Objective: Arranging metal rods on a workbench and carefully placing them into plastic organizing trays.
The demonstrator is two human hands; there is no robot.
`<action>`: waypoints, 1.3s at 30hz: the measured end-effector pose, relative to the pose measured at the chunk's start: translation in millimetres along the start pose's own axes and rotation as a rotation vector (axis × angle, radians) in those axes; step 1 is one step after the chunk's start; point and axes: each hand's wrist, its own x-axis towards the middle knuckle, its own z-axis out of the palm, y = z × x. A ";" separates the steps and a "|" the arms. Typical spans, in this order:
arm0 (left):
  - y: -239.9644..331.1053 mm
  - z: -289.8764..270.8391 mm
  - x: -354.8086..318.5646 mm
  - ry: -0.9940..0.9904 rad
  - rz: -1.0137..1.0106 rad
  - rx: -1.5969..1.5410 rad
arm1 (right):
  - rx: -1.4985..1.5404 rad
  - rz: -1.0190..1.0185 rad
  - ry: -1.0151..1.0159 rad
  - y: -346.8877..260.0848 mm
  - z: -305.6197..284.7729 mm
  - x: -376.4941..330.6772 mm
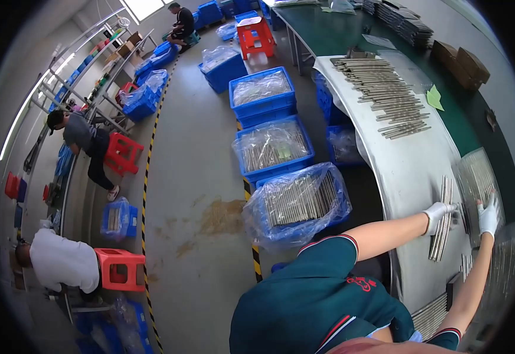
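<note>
Shirt [310, 295]: dark green, nearest of all.
Table [328, 23]: green, with white cloth [411, 159] and a row of rods [381, 91].
Floor [180, 153]: grey; blue crates [263, 110], red stool [118, 253], seated worker [65, 259].
Left hand [437, 217]: gloved fingers closed around a rod bundle [442, 230] over the cloth.
Right hand [489, 215]: gloved fingers spread at a clear tray [477, 168]; whether gripping, I can't tell.

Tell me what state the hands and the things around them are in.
Left hand: gloved, closed around rods
Rod bundle: held together, tilted
Right hand: gloved, fingers spread
Clear plastic packaging: at the right hand, contents unclear
White cloth: spread on the table
Loose rods: lying unevenly side by side
Aisle crates: filled with rods, plastic-covered
</note>
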 end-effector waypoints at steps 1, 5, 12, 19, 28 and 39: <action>1.5 10.2 4.5 -0.020 -0.003 -0.019 | -0.048 0.056 0.019 10.6 -2.6 8.3; 1.6 -3.0 -19.5 -0.077 -0.072 -0.083 | 0.126 0.002 0.080 11.7 18.9 -29.5; 10.1 21.8 -42.3 -0.134 0.319 0.403 | 1.157 0.212 -0.447 -60.1 -9.9 -134.0; 24.2 42.0 -77.9 -0.095 0.186 0.549 | 1.712 0.189 -0.773 -118.1 -30.5 -159.3; 3.1 1.6 -22.1 -0.145 0.094 0.365 | 1.804 0.432 -0.624 -94.7 2.6 -162.6; 10.2 -10.4 -14.6 -0.039 -0.071 -0.011 | 1.478 0.305 0.046 -67.3 -45.9 -180.2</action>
